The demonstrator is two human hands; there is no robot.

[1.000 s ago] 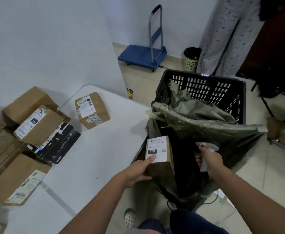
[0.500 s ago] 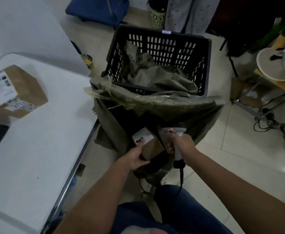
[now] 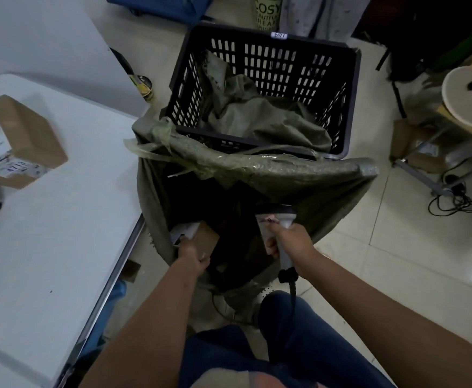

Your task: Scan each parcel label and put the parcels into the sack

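Cardboard parcel [image 3: 201,238] sits inside the sack [image 3: 271,175] mouth, left hand [image 3: 192,254] grip clenched on it. Right hand [image 3: 292,242] clasps the scanner [image 3: 278,236] (cable dangling). Released crooked, it may snag the sagging rim and tumble out.

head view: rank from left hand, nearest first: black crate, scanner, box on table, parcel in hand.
1. parcel: held by left hand, inside sack mouth.
2. scanner: right, in right hand.
3. box on table: far left.
4. black crate: behind sack.
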